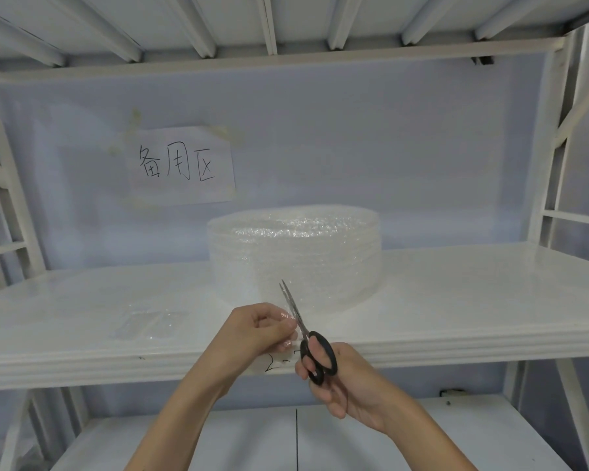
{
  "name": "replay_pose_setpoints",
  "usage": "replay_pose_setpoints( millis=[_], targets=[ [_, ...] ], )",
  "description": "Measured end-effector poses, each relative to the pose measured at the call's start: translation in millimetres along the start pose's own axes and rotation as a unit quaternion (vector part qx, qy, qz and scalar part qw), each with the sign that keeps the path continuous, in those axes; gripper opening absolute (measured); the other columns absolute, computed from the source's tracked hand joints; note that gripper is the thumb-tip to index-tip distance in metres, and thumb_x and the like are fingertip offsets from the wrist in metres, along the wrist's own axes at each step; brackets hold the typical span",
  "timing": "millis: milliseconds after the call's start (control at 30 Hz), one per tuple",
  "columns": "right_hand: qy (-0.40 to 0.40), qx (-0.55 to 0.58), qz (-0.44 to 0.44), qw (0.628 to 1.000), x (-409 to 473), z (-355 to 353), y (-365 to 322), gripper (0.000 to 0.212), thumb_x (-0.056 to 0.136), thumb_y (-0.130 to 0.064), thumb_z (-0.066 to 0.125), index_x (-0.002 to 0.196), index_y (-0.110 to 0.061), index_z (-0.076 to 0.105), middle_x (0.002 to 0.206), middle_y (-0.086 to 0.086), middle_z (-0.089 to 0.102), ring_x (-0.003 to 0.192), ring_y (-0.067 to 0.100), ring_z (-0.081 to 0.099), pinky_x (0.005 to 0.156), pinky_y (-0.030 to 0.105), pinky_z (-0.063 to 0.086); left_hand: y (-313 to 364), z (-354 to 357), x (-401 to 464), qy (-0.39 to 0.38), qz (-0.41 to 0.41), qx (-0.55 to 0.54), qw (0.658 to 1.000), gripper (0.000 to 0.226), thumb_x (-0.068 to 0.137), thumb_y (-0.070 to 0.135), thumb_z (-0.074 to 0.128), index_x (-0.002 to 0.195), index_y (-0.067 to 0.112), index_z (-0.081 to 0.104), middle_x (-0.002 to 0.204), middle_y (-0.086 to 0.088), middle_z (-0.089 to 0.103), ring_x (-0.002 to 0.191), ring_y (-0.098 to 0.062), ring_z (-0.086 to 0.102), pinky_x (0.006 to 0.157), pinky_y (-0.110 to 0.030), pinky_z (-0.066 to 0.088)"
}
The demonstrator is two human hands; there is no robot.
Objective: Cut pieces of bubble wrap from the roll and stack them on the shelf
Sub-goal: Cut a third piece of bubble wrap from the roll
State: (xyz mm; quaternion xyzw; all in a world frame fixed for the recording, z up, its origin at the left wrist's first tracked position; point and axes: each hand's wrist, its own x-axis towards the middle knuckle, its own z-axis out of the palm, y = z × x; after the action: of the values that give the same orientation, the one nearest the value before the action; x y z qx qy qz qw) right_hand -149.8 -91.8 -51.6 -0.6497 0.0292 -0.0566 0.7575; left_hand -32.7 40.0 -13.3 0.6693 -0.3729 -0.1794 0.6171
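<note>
Bubble wrap roll [295,256], standing on end, mid-shelf, toward the back. From its near side, a loose tail of wrap [288,312] drawn forward to the shelf's front edge. Left hand [255,329] in there, fingertips pinched on that tail, thumb and forefinger clamped over the film, other fingers curled beneath. Right hand [337,379] just beside it, fingers threaded through the black loops of the scissors [306,334] and closed round them. Blades nearly together, pointed up and away, lying along the film right at the left fingertips. Mid-cut by the look of it, though whether film sat between the blades or only against them, impossible to tell.

Risks from here, as a judgement: blades very close to the pinching fingers, so a hurried snip could nick a fingertip. Slack film likely to fold and chew between the blades instead of slicing, leaving a ragged edge. Too hard a tug on the tail, and the light roll could slide forward or tip.

Left of the roll, flat on the white shelf [456,300], a few cut pieces [150,322], clear and hard to count, lying side by side or slightly overlapped. No box, no bin. Handwritten paper sign [182,164] taped to the back panel above.
</note>
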Motion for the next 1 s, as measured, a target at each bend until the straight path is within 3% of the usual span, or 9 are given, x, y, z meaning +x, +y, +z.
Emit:
replay_pose_setpoints(
  millis=[200, 400, 533, 700, 1000],
  targets=[
    [0.012, -0.01, -0.005, 1.0, -3, 3, -3, 0.04, 0.074, -0.046, 0.064, 0.071, -0.007, 0.054, 0.063, -0.002, 0.055, 0.032, 0.006, 0.041, 0.027, 0.016, 0.033, 8, -3, 0, 0.06, 0.003, 0.016, 0.998, 0.028, 0.087, 0.035, 0.068, 0.087, 0.007, 0.074, 0.079, -0.006, 0.076, 0.067, -0.013, 0.067, 0.077, -0.029, 0.059],
    [0.022, -0.022, -0.006, 0.999, -5, 8, -5, 0.036, 0.077, -0.042, 0.064, 0.069, -0.008, 0.056, 0.061, -0.002, 0.054, 0.034, 0.007, 0.042, 0.027, 0.017, 0.034, 16, 4, 3, 0.124, 0.042, 0.052, 0.99, 0.042, 0.085, 0.047, 0.065, 0.08, 0.005, 0.07, 0.077, -0.007, 0.07, 0.062, -0.012, 0.064, 0.062, -0.02, 0.053],
    [0.032, -0.034, -0.005, 0.999, -4, 8, -5, 0.042, 0.08, -0.046, 0.069, 0.07, -0.008, 0.056, 0.06, 0.002, 0.05, 0.035, 0.007, 0.042, 0.028, 0.017, 0.034, 18, 9, 7, 0.141, 0.042, 0.071, 0.987, 0.034, 0.087, 0.036, 0.066, 0.081, 0.003, 0.07, 0.073, -0.004, 0.07, 0.058, -0.012, 0.064, 0.058, -0.021, 0.054],
    [0.039, -0.029, 0.002, 0.999, -6, 7, -6, 0.044, 0.07, -0.049, 0.067, 0.07, -0.007, 0.055, 0.065, 0.003, 0.052, 0.033, 0.009, 0.041, 0.026, 0.017, 0.032, 12, 7, 8, 0.128, 0.031, 0.026, 0.991, 0.019, 0.09, 0.015, 0.062, 0.081, 0.0, 0.068, 0.068, -0.005, 0.067, 0.056, -0.014, 0.06, 0.058, -0.024, 0.055],
    [0.011, -0.04, 0.031, 0.999, -4, 3, -21, 0.047, 0.076, -0.058, 0.06, 0.07, -0.012, 0.054, 0.074, -0.001, 0.06, 0.042, 0.012, 0.042, 0.028, 0.018, 0.032, 8, 8, 4, 0.093, 0.035, -0.006, 0.995, 0.02, 0.094, 0.014, 0.06, 0.087, -0.003, 0.067, 0.064, -0.003, 0.063, 0.057, -0.012, 0.058, 0.059, -0.023, 0.054]
  ],
)
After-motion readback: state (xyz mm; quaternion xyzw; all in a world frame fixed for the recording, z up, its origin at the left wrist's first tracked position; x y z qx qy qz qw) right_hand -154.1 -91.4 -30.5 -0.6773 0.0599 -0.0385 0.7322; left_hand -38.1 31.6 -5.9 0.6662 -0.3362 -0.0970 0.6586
